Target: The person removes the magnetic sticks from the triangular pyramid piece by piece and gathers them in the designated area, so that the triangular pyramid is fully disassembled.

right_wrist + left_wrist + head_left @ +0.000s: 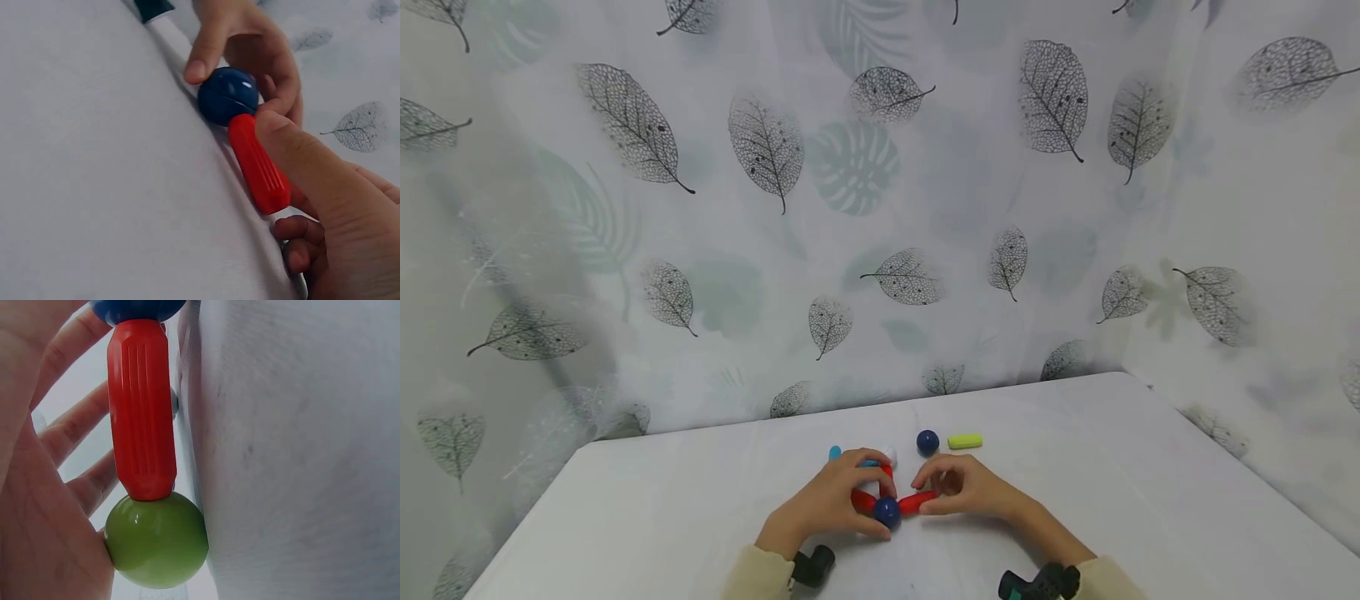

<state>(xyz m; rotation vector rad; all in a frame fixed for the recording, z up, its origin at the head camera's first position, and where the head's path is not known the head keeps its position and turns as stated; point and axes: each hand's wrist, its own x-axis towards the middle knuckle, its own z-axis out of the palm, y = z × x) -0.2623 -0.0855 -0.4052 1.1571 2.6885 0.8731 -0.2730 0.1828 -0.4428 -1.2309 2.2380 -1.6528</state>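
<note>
A dark blue ball (887,512) joins several red rods that fan out from it on the white table. My left hand (831,497) holds this ball between thumb and fingers. One red rod (142,409) runs under the left palm from the blue ball to a green ball (156,539), which lies against the hand in the left wrist view. On the other side, my right hand (973,487) pinches another red rod (259,165), whose upper end meets the blue ball. A third red rod (887,473) points away toward the back, partly behind the left fingers.
Beyond the hands, a second dark blue ball (927,442) sits near a yellow-green rod (965,441). A white ball (891,455) and light blue rods (834,452) lie behind the left hand. A leaf-patterned curtain (880,208) hangs along the back of the white table (677,492).
</note>
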